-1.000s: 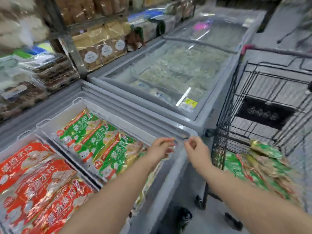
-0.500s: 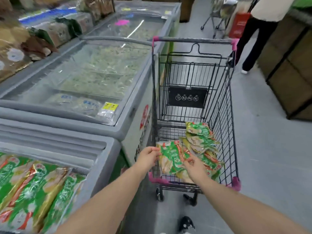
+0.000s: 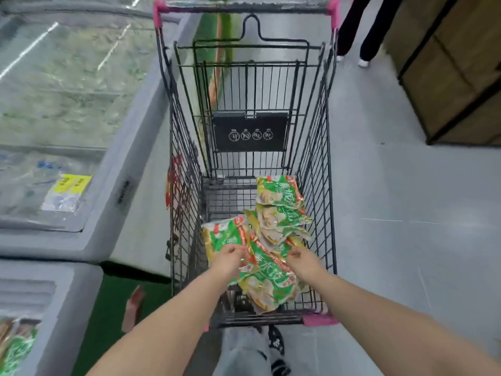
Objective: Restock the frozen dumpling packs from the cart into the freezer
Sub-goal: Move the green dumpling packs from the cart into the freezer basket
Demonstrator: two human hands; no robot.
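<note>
**Reaching into the cart (image 3: 316,169) for dumpling packs (image 3: 272,283)**

Both bare forearms stretch from 6 o'clock into the wire cart at the centre of the view. The green dumpling packs lie in a loose heap on the cart floor, spreading from the near end toward 1 o'clock. One pack (image 3: 279,191) lies farthest out, beside the right wall.

The left hand (image 3: 229,258) sits on the heap at its 9 o'clock side. Its fingers are curled and pinch a red-and-gold pack edge where two packs overlap; which of the two it has cannot be told. The right hand (image 3: 301,258) is at the 3 o'clock side, knuckles up, with its fingers curled against the packs. Whether it actually grips one cannot be told.

An open freezer (image 3: 54,302) stands at 8 o'clock with more green packs (image 3: 16,351) showing inside. A glass-lidded freezer (image 3: 130,147) with a yellow price tag (image 3: 71,183) fills 10 o'clock. A bystander's legs (image 3: 362,28) stand at 1 o'clock, beside brown boxes (image 3: 447,77).
</note>
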